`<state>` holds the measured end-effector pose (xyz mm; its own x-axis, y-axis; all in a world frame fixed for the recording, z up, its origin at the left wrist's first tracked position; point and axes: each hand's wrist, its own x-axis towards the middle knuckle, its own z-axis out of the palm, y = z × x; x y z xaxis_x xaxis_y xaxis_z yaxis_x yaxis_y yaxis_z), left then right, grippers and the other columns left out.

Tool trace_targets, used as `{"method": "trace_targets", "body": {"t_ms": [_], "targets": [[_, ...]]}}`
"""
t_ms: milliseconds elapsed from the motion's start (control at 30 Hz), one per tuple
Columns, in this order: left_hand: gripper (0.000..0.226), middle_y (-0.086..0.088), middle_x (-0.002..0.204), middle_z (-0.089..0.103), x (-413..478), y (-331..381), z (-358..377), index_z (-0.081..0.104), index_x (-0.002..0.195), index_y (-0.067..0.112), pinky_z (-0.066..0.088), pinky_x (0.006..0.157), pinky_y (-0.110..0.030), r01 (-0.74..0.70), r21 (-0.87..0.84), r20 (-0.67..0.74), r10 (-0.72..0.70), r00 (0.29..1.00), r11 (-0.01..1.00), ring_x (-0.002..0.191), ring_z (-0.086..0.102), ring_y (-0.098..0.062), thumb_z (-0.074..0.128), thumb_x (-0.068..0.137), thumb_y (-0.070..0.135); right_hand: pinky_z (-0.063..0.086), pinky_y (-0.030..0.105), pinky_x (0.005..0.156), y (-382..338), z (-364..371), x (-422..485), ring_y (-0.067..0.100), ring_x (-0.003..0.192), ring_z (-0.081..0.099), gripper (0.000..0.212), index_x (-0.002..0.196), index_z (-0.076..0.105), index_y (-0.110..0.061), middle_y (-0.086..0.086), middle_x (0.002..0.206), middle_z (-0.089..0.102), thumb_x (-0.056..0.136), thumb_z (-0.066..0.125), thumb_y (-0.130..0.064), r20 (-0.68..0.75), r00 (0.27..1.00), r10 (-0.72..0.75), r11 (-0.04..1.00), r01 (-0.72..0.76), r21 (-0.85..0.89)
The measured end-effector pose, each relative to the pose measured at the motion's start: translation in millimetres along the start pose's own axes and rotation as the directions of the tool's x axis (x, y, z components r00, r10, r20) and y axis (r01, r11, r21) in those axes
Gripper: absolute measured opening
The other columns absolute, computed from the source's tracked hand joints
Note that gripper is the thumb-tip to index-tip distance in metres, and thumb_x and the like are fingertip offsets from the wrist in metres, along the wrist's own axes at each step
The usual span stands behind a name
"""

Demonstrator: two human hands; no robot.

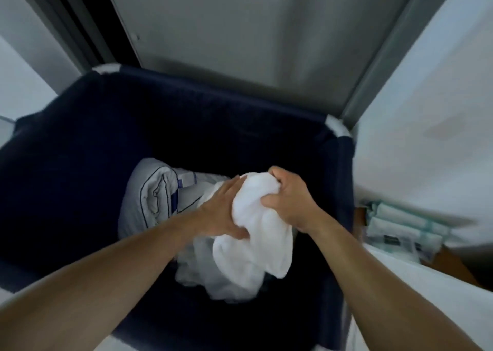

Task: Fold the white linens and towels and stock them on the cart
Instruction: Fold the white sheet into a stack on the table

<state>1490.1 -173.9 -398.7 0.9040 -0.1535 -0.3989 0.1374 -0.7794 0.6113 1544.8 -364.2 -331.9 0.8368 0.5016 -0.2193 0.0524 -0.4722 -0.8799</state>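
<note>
Head view: your left hand pinches the bunched white towel between thumb and fingers, your right hand clenches its top, inside the navy laundry hamper, above piped bedding.

I count one left hand and one right hand; one crumpled white terry towel; one pale grey padded bedding piece with blue piping; one deep navy fabric bin bearing two white corner joints; blurred pale green rolled cloths, number uncertain.

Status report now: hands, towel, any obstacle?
Left hand and right hand both grip white towel, bunched, over dark bin. Quilted bedding lies in bin below.
</note>
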Motion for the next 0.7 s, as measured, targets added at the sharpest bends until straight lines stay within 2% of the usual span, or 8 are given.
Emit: {"method": "trace_targets", "body": {"t_ms": [100, 167, 233, 333, 500, 567, 633, 700], "targets": [[0.11, 0.011, 0.147, 0.038, -16.5, 48.0, -18.9, 0.022, 0.152, 0.029, 0.036, 0.109, -0.036, -0.035, -0.142, -0.158, 0.012, 0.987, 0.989, 0.14, 0.033, -0.018, 0.088, 0.065, 0.037, 0.046, 0.027, 0.064, -49.6, -40.6, -35.8, 0.01, 0.073, 0.055, 0.021, 0.065, 0.052, -0.037, -0.013, 0.071, 0.054, 0.06, 0.065, -0.022, -0.012, 0.989, -0.146, 0.988, 0.146, 0.049], [0.078, 0.023, 0.114, 0.055, -28.9, 79.1, -31.7, 0.045, 0.138, 0.036, 0.043, 0.086, -0.02, -0.063, -0.179, -0.291, 0.008, 0.957, 0.982, 0.117, 0.055, -0.012, 0.085, 0.071, 0.035, 0.048, 0.025, 0.063, -73.7, -64.4, -60.5, 0.008, 0.074, 0.057, 0.021, 0.07, 0.05, -0.031, -0.016, 0.071, 0.056, 0.061, 0.067, -0.021, -0.091, 0.971, -0.221, 0.969, 0.229, 0.09], [0.05, 0.03, 0.091, 0.061, -44.4, 118.5, -47.2, 0.055, 0.11, 0.053, 0.042, 0.068, -0.008, -0.115, -0.223, -0.37, 0.025, 0.929, 0.968, 0.092, 0.061, 0.005, 0.084, 0.071, 0.04, 0.052, 0.029, 0.066, -93.6, -88.2, -86.5, 0.011, 0.079, 0.06, 0.023, 0.078, 0.051, -0.027, -0.013, 0.079, 0.06, 0.063, 0.068, -0.025, -0.182, 0.944, -0.276, 0.951, 0.295, 0.089], [0.032, 0.033, 0.085, 0.067, -59.8, 175.6, -67.3, 0.061, 0.089, 0.06, 0.044, 0.052, -0.004, -0.183, -0.292, -0.413, 0.048, 0.909, 0.939, 0.081, 0.063, 0.013, 0.081, 0.072, 0.042, 0.057, 0.037, 0.078, -113.1, -118.9, -116.1, 0.013, 0.092, 0.063, 0.039, 0.098, 0.053, -0.025, -0.008, 0.097, 0.063, 0.065, 0.072, -0.034, -0.286, 0.904, -0.317, 0.937, 0.345, 0.05], [0.026, 0.01, 0.091, 0.074, -85.4, 290.5, -87.9, 0.071, 0.096, 0.029, 0.056, 0.066, -0.023, -0.376, -0.346, -0.531, 0.15, 0.834, 0.86, 0.086, 0.07, -0.004, 0.081, 0.074, 0.038, 0.053, 0.025, 0.09, -135.6, -187.5, -186.3, -0.003, 0.111, 0.06, 0.063, 0.119, 0.05, -0.051, -0.022, 0.119, 0.063, 0.064, 0.081, -0.046, -0.433, 0.787, -0.439, 0.866, 0.499, 0.028], [0.033, 0.007, 0.096, 0.074, -96.1, 336.3, -90.6, 0.072, 0.099, 0.028, 0.059, 0.077, -0.03, -0.489, -0.359, -0.567, 0.231, 0.791, 0.795, 0.091, 0.07, -0.006, 0.083, 0.069, 0.037, 0.051, 0.03, 0.094, -136.7, -220.0, -214.2, 0.0, 0.114, 0.06, 0.072, 0.13, 0.048, -0.043, -0.021, 0.123, 0.061, 0.065, 0.077, -0.057, -0.459, 0.789, -0.408, 0.879, 0.476, 0.036], [0.035, 0.012, 0.09, 0.073, -105.3, 378.6, -91.5, 0.07, 0.092, 0.032, 0.058, 0.073, -0.024, -0.576, -0.368, -0.6, 0.287, 0.747, 0.73, 0.087, 0.069, -0.001, 0.081, 0.06, 0.041, 0.052, 0.039, 0.098, -135.7, -251.6, -241.9, 0.008, 0.115, 0.062, 0.081, 0.136, 0.048, -0.038, -0.016, 0.125, 0.062, 0.063, 0.072, -0.065, -0.465, 0.8, -0.378, 0.887, 0.458, 0.067], [0.036, 0.008, 0.093, 0.075, -107.2, 414.5, -89.6, 0.071, 0.098, 0.029, 0.059, 0.072, -0.024, -0.635, -0.396, -0.584, 0.352, 0.731, 0.663, 0.091, 0.071, -0.008, 0.083, 0.065, 0.035, 0.052, 0.043, 0.1, -135.6, -277.7, -269.2, 0.011, 0.116, 0.063, 0.079, 0.135, 0.049, -0.04, -0.012, 0.128, 0.061, 0.064, 0.072, -0.066, -0.478, 0.79, -0.385, 0.877, 0.475, 0.079]]}}
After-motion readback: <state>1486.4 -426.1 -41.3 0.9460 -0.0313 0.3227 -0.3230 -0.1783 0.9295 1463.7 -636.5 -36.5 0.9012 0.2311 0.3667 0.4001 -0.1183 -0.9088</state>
